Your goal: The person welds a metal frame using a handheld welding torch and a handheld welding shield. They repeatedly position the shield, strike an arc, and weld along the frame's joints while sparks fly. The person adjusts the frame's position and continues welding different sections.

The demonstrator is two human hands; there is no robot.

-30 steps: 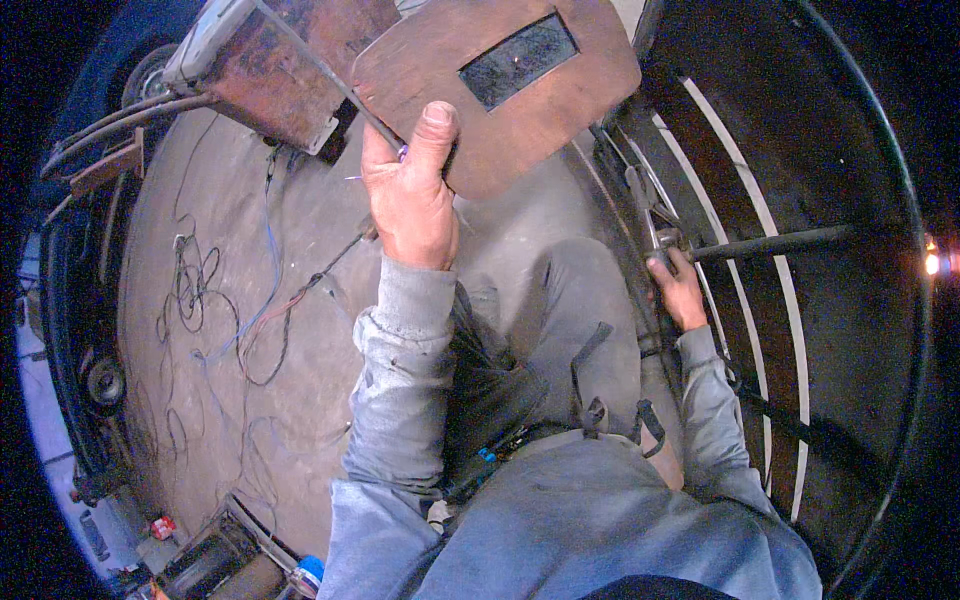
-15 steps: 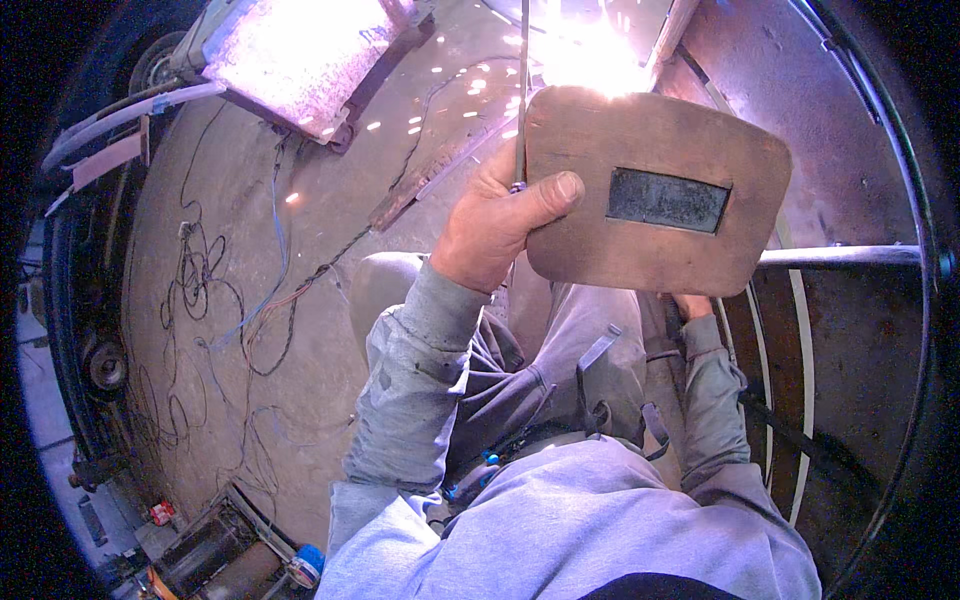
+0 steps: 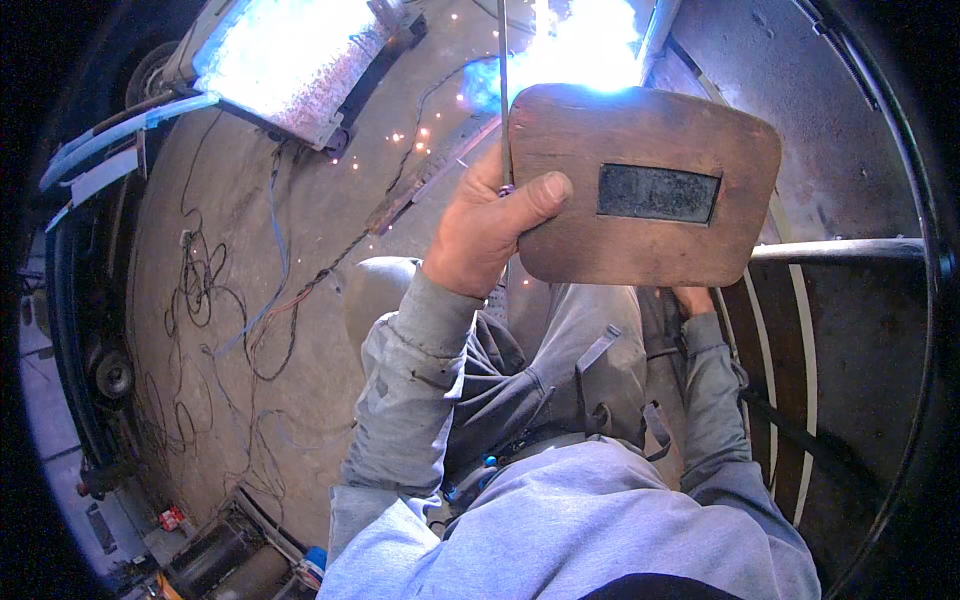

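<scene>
Head: left hand [image 3: 490,226] grips brown, rounded, flat shield [image 3: 645,190], likely against white-blue glare [image 3: 588,45] above it. Right hand [image 3: 692,300] below it: grip hidden

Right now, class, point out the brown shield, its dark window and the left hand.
Brown shield [image 3: 640,247]: head view, lower part of its face.
Dark window [image 3: 658,194]: head view, middle of its pane.
Left hand [image 3: 483,228]: head view, near the thumb's base.

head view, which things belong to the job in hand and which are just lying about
Job, apparently: flat brown rounded shield, held by the left hand; right hand, partly hidden behind it; bright bluish glare ahead.

Lying about, apparently untouched: tangled thin black cable, at left; small red object, lower left.
</scene>
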